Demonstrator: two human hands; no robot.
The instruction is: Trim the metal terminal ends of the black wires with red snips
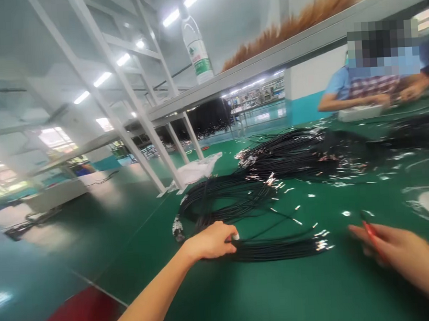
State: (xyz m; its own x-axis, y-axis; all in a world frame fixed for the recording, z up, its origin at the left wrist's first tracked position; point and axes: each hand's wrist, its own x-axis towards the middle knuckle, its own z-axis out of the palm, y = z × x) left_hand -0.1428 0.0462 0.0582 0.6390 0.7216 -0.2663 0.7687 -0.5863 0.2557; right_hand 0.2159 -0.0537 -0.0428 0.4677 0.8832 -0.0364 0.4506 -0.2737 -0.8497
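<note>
Nearest to you, at the lower right, is your right hand (pixel 402 249), somewhat blurred, with its fingers closed on a slim red tool (pixel 371 234). The tool has a dark tip which points up and away from you; its exact kind I cannot tell. Your left hand (pixel 212 240) is well apart from the right one and is clamped on a bundle of black cables (pixel 276 249). This bundle lies on the green table (pixel 257 295), in front of you, and its shiny ends point to the right, toward your right hand, but do not touch it. A white covering is seen on one fingertip of your left hand.

Just behind the left hand lies a looped coil of black cables (pixel 223 181), and farther back, to the right, a larger pile of similar cables (pixel 286 152). A white plastic bag (pixel 197 170) rests near the feet of the metal frame (pixel 124 122). On the shelf (pixel 266 52) above stands a bottle (pixel 197 51). Across the table, at the upper right, a co-worker (pixel 340 87) has both hands near a white tray (pixel 359 113).
</note>
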